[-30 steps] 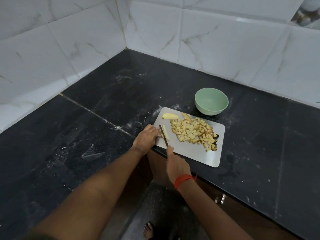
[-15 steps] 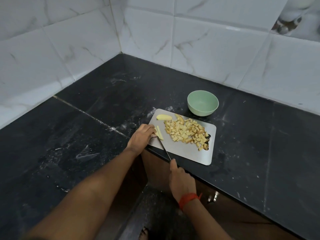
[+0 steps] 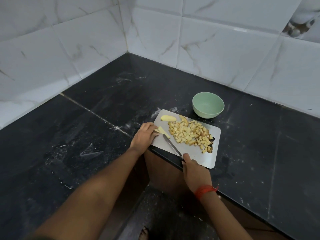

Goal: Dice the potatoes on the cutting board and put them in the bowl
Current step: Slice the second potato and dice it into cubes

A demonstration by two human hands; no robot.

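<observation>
A steel cutting board point(image 3: 195, 153) lies at the counter's front edge. On it is a pile of diced potato point(image 3: 189, 134), a potato slice point(image 3: 168, 118) at the far left corner, and thin potato strips point(image 3: 162, 131) on the left. My left hand point(image 3: 144, 135) rests on the board's left edge, its fingertips holding the strips. My right hand point(image 3: 194, 169) grips the handle of a knife point(image 3: 171, 145), whose blade lies low over the board with its tip beside the strips. An empty green bowl point(image 3: 208, 104) stands just behind the board.
The black stone counter point(image 3: 103, 118) runs into a corner of white marble-look wall tiles point(image 3: 225, 49). White dust smears mark the counter left of the board. A brown cabinet front point(image 3: 164, 174) is below the edge, and a bare foot point(image 3: 143, 233) shows on the floor.
My right hand has drawn the knife back toward the board's near edge, so the blade has slid away from the strips. My left hand stays on the strips. The camera view shifted slightly.
</observation>
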